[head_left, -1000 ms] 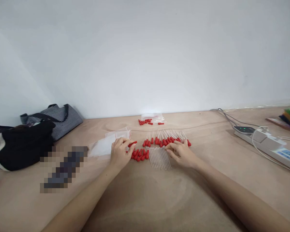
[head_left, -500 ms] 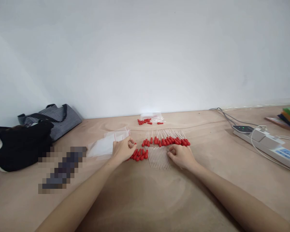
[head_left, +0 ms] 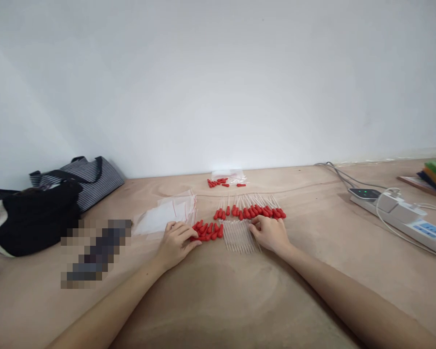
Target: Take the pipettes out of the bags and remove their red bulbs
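My left hand (head_left: 178, 241) rests at the left edge of a small pile of red rubber bulbs (head_left: 213, 236), its bent fingers and thumb apart and touching the outer bulbs. Thin clear glass tubes (head_left: 240, 237) lie side by side in a row to the right of that pile. At the row's right edge my right hand (head_left: 271, 233) has thumb and fingertips closed on a glass tube, partly hidden by the hand. Just beyond lies a row of droppers (head_left: 254, 211), tubes with red bulbs fitted, their bulbs toward me.
White-looking plastic zip bags (head_left: 160, 215) lie left of the bulbs. Farther back, a clear bag (head_left: 232, 175) has loose red bulbs beside it. Two bags (head_left: 32, 218) and a blurred dark item (head_left: 98, 252) are at left. A power strip (head_left: 403, 215) with cables stands right.
My left hand has moved down and back from above the bulb pile to its left edge, uncovering more bulbs. My right hand has shifted slightly left at the glass tubes.
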`<state>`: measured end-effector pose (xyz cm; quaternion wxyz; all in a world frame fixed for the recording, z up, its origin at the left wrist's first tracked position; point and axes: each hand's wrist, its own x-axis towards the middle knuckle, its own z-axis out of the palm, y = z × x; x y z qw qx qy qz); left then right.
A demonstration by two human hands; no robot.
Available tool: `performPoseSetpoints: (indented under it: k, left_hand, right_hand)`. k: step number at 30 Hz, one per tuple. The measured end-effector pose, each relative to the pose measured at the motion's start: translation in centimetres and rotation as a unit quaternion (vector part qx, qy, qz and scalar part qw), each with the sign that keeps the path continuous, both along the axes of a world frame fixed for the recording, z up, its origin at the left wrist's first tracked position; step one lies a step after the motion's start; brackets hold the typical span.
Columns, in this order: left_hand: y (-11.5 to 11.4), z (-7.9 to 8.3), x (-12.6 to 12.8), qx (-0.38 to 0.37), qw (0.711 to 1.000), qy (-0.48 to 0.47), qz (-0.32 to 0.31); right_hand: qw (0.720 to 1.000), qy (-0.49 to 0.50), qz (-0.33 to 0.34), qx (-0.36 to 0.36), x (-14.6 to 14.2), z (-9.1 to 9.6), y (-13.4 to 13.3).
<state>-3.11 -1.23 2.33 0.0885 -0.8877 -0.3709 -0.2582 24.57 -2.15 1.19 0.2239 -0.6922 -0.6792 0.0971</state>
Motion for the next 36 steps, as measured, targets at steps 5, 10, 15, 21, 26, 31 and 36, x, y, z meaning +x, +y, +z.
performPoseSetpoints:
  k: [5,10,15,21,26,31,36]
  left_hand:
    - [0.0,-0.1,-0.4,0.006,1.0,-0.016,0.013]
    - [-0.2,-0.1,-0.5,0.003,1.0,-0.026,0.011]
    - [0.5,1.4,1.7,-0.021,0.996,-0.042,0.077]
    - [4.7,2.8,6.2,-0.231,0.942,-0.004,0.245]
    - [7.0,2.1,7.5,-0.276,0.927,0.016,0.254]
    - [6.7,2.3,7.1,-0.271,0.924,0.024,0.268]
    - [3.8,3.0,5.8,-0.132,0.955,0.0,0.266]
  right_hand:
    - [1.0,0.022,0.015,0.009,0.2,0.2,-0.1]
    - [0.999,0.03,0.009,0.032,1.0,0.3,-0.2]
    - [0.998,0.039,-0.008,0.046,1.5,0.4,-0.2]
    - [0.998,0.042,-0.002,0.054,1.5,0.3,-0.2]
    - [0.998,0.035,-0.007,0.057,1.6,0.3,-0.2]
    - [0.997,0.034,-0.006,0.063,1.8,0.1,-0.1]
    - [0.987,0.048,0.068,0.139,1.7,-0.4,0.0]
